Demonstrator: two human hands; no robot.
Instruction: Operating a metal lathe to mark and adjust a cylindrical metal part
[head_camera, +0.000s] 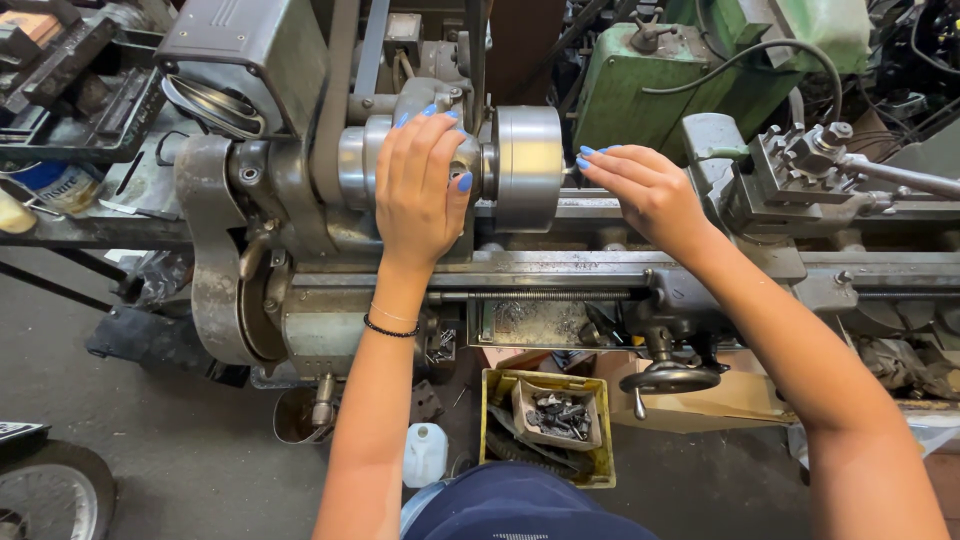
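My left hand (420, 185) lies spread over the lathe spindle (362, 160), gripping it. Just right of it sits the chuck (528, 168); my right hand (640, 185) pinches at its face.

Blue-painted nails, black bead bracelet (390, 329), bare forearms, navy garment (520, 505).

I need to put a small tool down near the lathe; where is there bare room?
Bare floor left of the yellow crate. Crowded: around the chuck, where the left hand and right hand work, and the tool post.
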